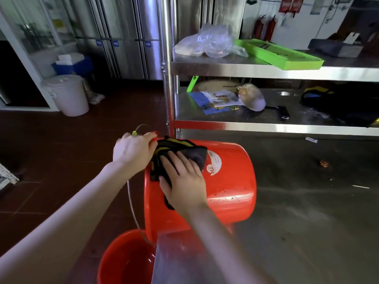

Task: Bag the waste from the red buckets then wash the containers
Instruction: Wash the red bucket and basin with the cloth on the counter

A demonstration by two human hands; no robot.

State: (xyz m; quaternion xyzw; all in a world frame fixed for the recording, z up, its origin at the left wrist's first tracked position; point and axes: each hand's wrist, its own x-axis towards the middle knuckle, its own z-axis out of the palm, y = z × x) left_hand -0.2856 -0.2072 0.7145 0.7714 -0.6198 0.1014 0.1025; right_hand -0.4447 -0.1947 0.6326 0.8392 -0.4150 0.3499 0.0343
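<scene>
A red bucket (229, 181) lies on its side at the left edge of a steel table (307, 212), its mouth facing left and its wire handle hanging down. My left hand (133, 150) grips the bucket's upper rim. My right hand (182, 179) lies flat, fingers straight, pressing a dark cloth with yellow stripes (184, 149) against the bucket's outer wall. A second red bucket (123, 261) stands upright on the floor below, with a little water showing inside.
Two steel shelves rise behind the table. The upper holds a clear plastic bag (209, 42) and a green tray (281, 54); the lower holds papers (217, 100) and a pan (254, 97). A white lidded bucket (67, 93) stands on the dark red floor at left.
</scene>
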